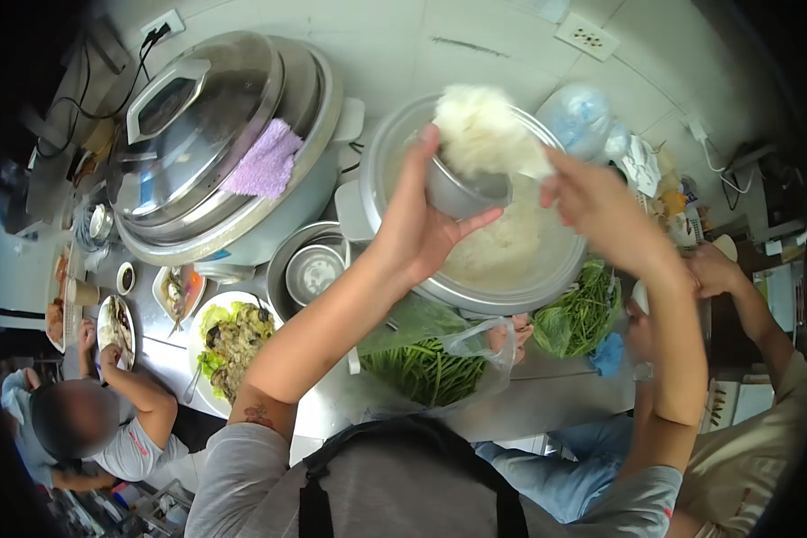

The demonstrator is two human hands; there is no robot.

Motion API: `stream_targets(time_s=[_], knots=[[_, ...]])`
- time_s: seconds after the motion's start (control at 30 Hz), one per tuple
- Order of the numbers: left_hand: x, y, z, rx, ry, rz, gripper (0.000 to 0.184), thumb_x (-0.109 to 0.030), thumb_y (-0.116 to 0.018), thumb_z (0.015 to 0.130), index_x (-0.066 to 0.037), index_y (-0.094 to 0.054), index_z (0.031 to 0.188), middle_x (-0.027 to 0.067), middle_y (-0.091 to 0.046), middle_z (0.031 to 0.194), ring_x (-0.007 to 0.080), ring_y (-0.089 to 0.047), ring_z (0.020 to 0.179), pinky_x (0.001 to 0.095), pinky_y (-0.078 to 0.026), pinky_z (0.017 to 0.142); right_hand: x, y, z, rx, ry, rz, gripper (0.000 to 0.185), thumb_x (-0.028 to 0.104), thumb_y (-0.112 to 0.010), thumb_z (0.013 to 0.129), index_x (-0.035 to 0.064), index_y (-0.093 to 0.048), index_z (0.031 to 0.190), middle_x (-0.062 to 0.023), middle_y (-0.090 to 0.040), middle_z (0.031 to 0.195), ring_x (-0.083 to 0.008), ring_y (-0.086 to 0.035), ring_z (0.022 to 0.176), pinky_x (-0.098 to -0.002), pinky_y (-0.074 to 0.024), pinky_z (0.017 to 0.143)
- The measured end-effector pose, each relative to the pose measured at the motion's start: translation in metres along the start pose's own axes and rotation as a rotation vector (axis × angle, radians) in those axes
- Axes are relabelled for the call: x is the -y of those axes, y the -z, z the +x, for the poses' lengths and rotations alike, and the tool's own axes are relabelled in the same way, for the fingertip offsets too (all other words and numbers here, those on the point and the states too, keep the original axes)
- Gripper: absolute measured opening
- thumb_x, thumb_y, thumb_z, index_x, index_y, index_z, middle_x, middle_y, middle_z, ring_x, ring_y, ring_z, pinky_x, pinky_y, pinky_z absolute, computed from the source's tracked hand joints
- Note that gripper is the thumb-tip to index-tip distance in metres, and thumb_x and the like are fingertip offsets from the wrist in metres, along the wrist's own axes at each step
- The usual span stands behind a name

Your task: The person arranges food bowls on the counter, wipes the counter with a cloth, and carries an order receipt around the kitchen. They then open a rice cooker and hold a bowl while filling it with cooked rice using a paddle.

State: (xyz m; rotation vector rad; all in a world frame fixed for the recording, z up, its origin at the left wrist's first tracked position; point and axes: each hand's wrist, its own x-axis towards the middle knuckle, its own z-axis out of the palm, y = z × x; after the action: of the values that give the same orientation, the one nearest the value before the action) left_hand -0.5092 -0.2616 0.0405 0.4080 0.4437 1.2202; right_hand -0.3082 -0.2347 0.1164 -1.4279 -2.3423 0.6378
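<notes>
A large round pot (394, 179) with white rice inside stands against the wall. Above it my left hand (417, 211) holds a small metal bowl (462, 193) tilted, fingers wrapped round its side. My right hand (587, 202), somewhat blurred, is closed on a white utensil (533, 163) at the bowl's right. A heap of white rice (480, 125) lies at the bowl's mouth, partly hiding the utensil. More rice (502, 247) shows in the pot below.
A lidded cooker (206, 134) with a purple cloth (264, 161) stands left. Nested metal bowls (314, 269), a salad plate (229, 345) and bagged greens (430, 368) are nearer. Co-workers stand at left (143, 417) and right (744, 430); the right one's hand (713, 269) is near my right arm.
</notes>
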Motion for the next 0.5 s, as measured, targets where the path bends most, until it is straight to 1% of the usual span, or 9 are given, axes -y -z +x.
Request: stream_targets(time_s=[0.03, 0.1, 0.13, 0.23, 0.27, 0.33, 0.37, 0.43, 0.5], knots=[[0.000, -0.002, 0.006, 0.008, 0.012, -0.026, 0.066, -0.056, -0.048, 0.090, -0.009, -0.039, 0.135, 0.0116, -0.046, 0.135, 0.0268, -0.048, 0.122, 0.0453, -0.045, 0.098, 0.003, -0.013, -0.007, -0.117, 0.282, -0.240, 0.050, 0.002, -0.047, 0.091, 0.0087, -0.041, 0.140, -0.0147, -0.057, 0.088, -0.0223, -0.059, 0.073, -0.0327, -0.0488, 0.068], [-0.002, -0.002, 0.014, 0.020, 0.039, -0.072, 0.067, -0.058, -0.047, 0.089, -0.010, -0.039, 0.135, 0.0110, -0.045, 0.134, 0.0251, -0.046, 0.123, 0.0454, -0.045, 0.098, 0.026, -0.013, -0.023, -0.132, 0.207, -0.398, 0.050, 0.001, -0.044, 0.091, 0.0028, -0.038, 0.140, -0.0196, -0.055, 0.094, -0.0306, -0.056, 0.081, -0.0382, -0.0463, 0.079], [-0.001, 0.001, 0.016, 0.025, 0.028, -0.051, 0.066, -0.058, -0.044, 0.090, -0.009, -0.039, 0.134, 0.0126, -0.046, 0.133, 0.0272, -0.047, 0.123, 0.0473, -0.045, 0.098, 0.034, -0.012, -0.029, -0.135, 0.171, -0.475, 0.050, 0.000, -0.042, 0.090, -0.0002, -0.036, 0.140, -0.0221, -0.055, 0.096, -0.0347, -0.055, 0.085, -0.0410, -0.0450, 0.085], [-0.007, 0.006, 0.013, 0.094, 0.079, -0.049, 0.067, -0.059, -0.041, 0.090, -0.009, -0.039, 0.134, 0.0134, -0.047, 0.133, 0.0282, -0.049, 0.122, 0.0478, -0.046, 0.096, 0.032, -0.017, -0.042, -0.033, 0.217, -0.423, 0.055, -0.005, -0.045, 0.087, 0.0055, -0.039, 0.141, -0.0192, -0.055, 0.090, -0.0338, -0.057, 0.081, -0.0404, -0.0466, 0.080], [-0.007, 0.008, 0.011, 0.066, 0.068, -0.003, 0.068, -0.059, -0.041, 0.090, -0.008, -0.039, 0.134, 0.0142, -0.048, 0.132, 0.0288, -0.050, 0.121, 0.0482, -0.048, 0.094, 0.033, -0.009, -0.041, 0.011, 0.192, -0.333, 0.056, -0.006, -0.046, 0.086, 0.0082, -0.040, 0.140, -0.0189, -0.056, 0.090, -0.0335, -0.057, 0.081, -0.0402, -0.0469, 0.080], [-0.009, 0.014, 0.004, 0.094, 0.038, 0.073, 0.070, -0.060, -0.042, 0.089, -0.007, -0.039, 0.135, 0.0143, -0.049, 0.132, 0.0290, -0.051, 0.120, 0.0480, -0.049, 0.093, 0.031, 0.020, -0.036, 0.102, 0.142, -0.154, 0.058, -0.006, -0.048, 0.085, 0.0135, -0.043, 0.140, -0.0183, -0.058, 0.091, -0.0329, -0.059, 0.082, -0.0397, -0.0476, 0.079], [-0.011, 0.016, 0.001, 0.109, 0.023, 0.112, 0.071, -0.060, -0.042, 0.089, -0.007, -0.039, 0.135, 0.0143, -0.049, 0.132, 0.0291, -0.051, 0.120, 0.0479, -0.049, 0.092, 0.019, 0.029, -0.032, 0.067, 0.212, -0.079, 0.059, -0.005, -0.051, 0.085, 0.0190, -0.047, 0.138, -0.0183, -0.060, 0.094, -0.0321, -0.059, 0.082, -0.0381, -0.0482, 0.078], [-0.018, 0.020, -0.002, 0.144, 0.045, 0.147, 0.075, -0.063, -0.042, 0.087, -0.006, -0.038, 0.136, 0.0147, -0.049, 0.133, 0.0288, -0.051, 0.121, 0.0478, -0.050, 0.092, 0.005, 0.032, -0.023, -0.056, 0.157, -0.006, 0.063, -0.008, -0.052, 0.082, 0.0192, -0.047, 0.138, -0.0143, -0.055, 0.088, -0.0259, -0.055, 0.079, -0.0352, -0.0465, 0.077], [-0.022, 0.021, -0.003, 0.143, 0.045, 0.179, 0.078, -0.064, -0.043, 0.085, -0.006, -0.038, 0.137, 0.0146, -0.049, 0.133, 0.0287, -0.051, 0.121, 0.0483, -0.050, 0.092, 0.002, 0.017, -0.014, -0.059, 0.283, -0.094, 0.061, -0.008, -0.051, 0.083, 0.0189, -0.049, 0.137, -0.0144, -0.055, 0.087, -0.0259, -0.055, 0.079, -0.0345, -0.0464, 0.076]])
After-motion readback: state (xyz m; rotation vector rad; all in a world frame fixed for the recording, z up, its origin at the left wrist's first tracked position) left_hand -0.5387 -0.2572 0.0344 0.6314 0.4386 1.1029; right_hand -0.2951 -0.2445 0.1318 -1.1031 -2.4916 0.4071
